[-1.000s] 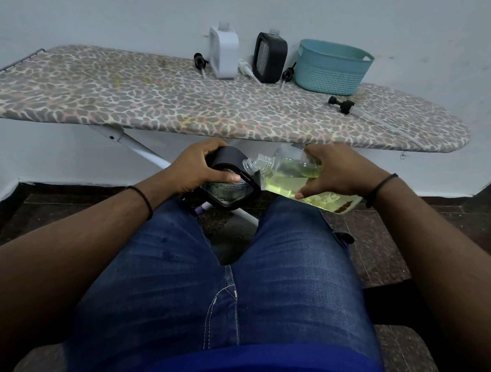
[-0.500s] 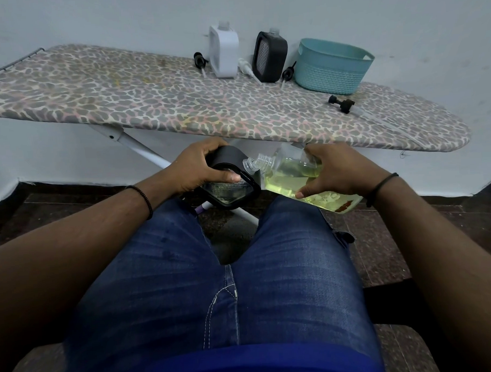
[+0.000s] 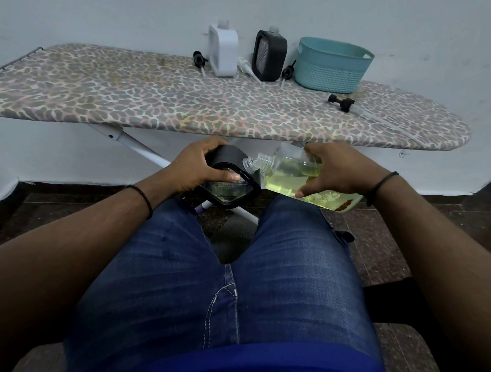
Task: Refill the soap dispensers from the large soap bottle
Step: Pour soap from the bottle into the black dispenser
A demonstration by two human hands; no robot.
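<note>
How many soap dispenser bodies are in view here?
3. A white dispenser and a black dispenser stand at the ironing board's far edge. A second black one is gripped by the left hand over the lap. The teal basket may hide more.

Leopard-print ironing board (image 3: 150, 105), teal basket (image 3: 332, 66), white dispenser (image 3: 223, 56), black dispenser (image 3: 269, 56), yellow-green soap bottle (image 3: 294, 178), blue jeans (image 3: 243, 284)

Left hand (image 3: 200, 166) grips black dispenser (image 3: 229, 183); right hand (image 3: 332, 169) tilts the soap bottle (image 3: 291, 174) against its neck.
</note>
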